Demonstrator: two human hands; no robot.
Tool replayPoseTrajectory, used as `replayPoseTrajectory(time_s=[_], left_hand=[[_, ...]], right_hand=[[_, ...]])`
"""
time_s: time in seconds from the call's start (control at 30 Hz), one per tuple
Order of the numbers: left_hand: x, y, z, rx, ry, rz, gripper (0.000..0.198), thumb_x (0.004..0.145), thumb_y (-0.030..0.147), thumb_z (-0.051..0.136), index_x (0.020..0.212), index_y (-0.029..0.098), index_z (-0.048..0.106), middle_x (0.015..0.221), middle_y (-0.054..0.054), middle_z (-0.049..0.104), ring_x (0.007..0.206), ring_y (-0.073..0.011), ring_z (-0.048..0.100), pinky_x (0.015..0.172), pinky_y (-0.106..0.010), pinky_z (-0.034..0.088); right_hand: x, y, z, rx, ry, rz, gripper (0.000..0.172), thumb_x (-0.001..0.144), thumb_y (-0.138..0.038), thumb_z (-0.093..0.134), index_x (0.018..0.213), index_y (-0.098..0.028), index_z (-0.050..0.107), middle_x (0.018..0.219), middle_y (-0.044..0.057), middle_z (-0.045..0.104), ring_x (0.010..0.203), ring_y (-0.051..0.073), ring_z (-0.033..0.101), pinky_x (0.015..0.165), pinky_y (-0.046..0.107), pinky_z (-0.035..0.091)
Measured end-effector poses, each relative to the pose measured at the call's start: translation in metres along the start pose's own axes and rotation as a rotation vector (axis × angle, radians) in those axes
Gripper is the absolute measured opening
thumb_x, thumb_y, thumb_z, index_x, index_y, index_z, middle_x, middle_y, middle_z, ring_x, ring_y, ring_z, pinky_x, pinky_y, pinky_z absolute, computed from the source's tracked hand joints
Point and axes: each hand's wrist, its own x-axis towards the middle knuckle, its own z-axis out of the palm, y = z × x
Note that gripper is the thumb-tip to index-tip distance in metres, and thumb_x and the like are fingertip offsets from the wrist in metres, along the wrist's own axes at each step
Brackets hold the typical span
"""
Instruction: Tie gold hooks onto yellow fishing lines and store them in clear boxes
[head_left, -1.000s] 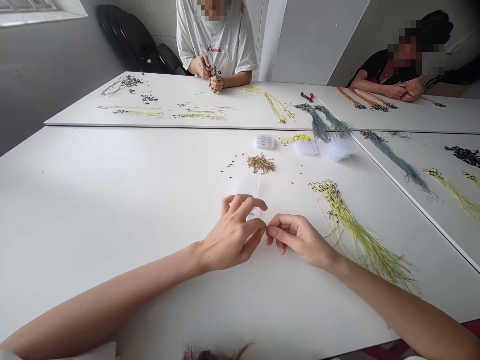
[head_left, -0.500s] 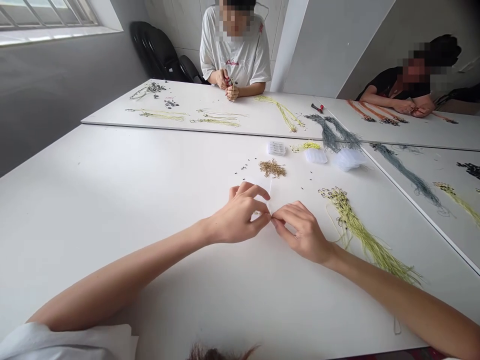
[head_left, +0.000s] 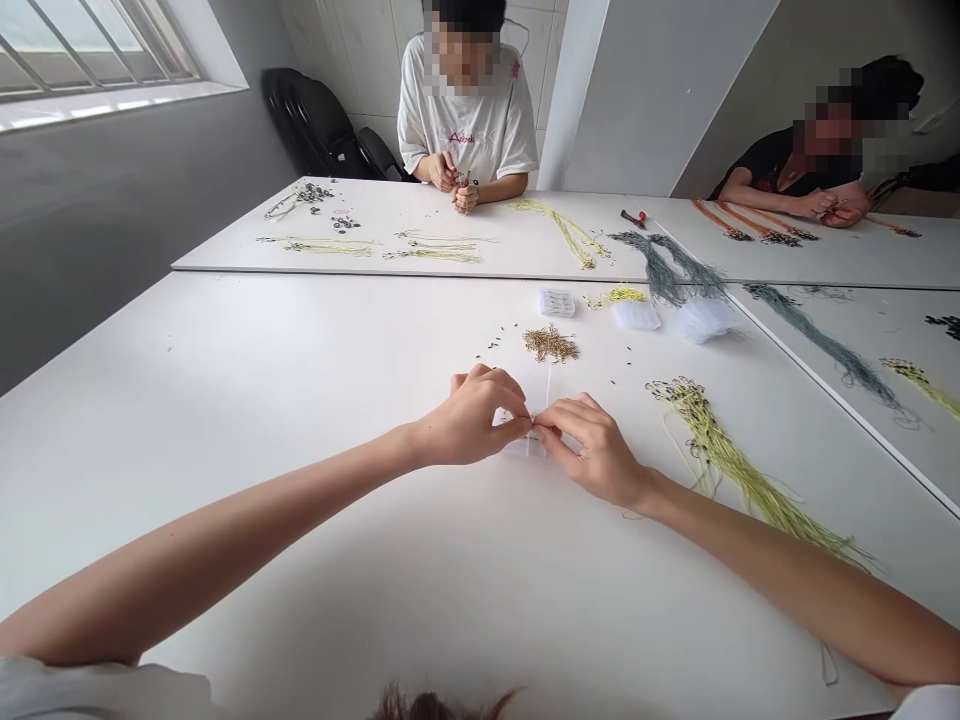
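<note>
My left hand [head_left: 484,415] and my right hand [head_left: 592,445] meet fingertip to fingertip over a small clear plastic box [head_left: 527,446] on the white table. Both pinch at something too small to make out. Part of the box is hidden beneath my fingers. Just beyond lies a heap of small gold-coloured metal pieces [head_left: 551,344], with tiny dark bits [head_left: 493,345] scattered to its left. To the right of my right hand is a bundle of yellow-green cords [head_left: 724,450] with dark ends.
Clear boxes [head_left: 556,303] stand behind the gold heap, near a stack of clear plastic [head_left: 705,320]. Grey-blue cord bundles [head_left: 660,265] cross the table joint. Across sits a person in white [head_left: 469,120] holding a red-handled tool; another person [head_left: 802,180] works at the right beside orange cords [head_left: 750,222].
My hands have shifted slightly up and left, still together, and more of the clear box shows under them. The whole view has tilted up a little.
</note>
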Motion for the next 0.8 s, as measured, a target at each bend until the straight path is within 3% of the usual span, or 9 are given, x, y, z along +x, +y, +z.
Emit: replayPoseTrajectory(time_s=[0.23,0.43,0.8], left_hand=[[0.004,-0.001,0.012,-0.019,0.005,-0.054,0.023,0.090,0.030,0.052,0.081,0.022,0.072,0.100,-0.007,0.062,0.097,-0.0243,0.052,0.092,-0.049,0.038],[0.000,-0.007,0.020,-0.022,-0.031,-0.092,0.023,0.091,0.027,0.050,0.079,0.021,0.068,0.098,-0.006,0.058,0.092,-0.0220,0.051,0.088,-0.046,0.038],[0.002,-0.005,0.021,-0.007,-0.094,-0.160,0.023,0.091,0.022,0.048,0.076,0.022,0.066,0.095,-0.003,0.056,0.088,-0.0182,0.049,0.087,-0.043,0.034]], right_hand=[[-0.005,0.006,0.007,-0.046,0.071,-0.034,0.011,0.092,-0.013,0.051,0.090,-0.020,0.059,0.085,0.005,0.066,0.079,0.017,0.061,0.079,0.035,0.038],[-0.007,0.010,0.012,-0.091,-0.004,-0.075,0.013,0.092,-0.011,0.050,0.088,-0.019,0.060,0.084,0.005,0.067,0.077,0.017,0.062,0.083,0.037,0.038],[-0.011,0.011,0.013,-0.072,0.006,-0.039,0.010,0.087,-0.009,0.057,0.090,-0.018,0.063,0.086,0.005,0.064,0.077,0.015,0.062,0.086,0.038,0.039]])
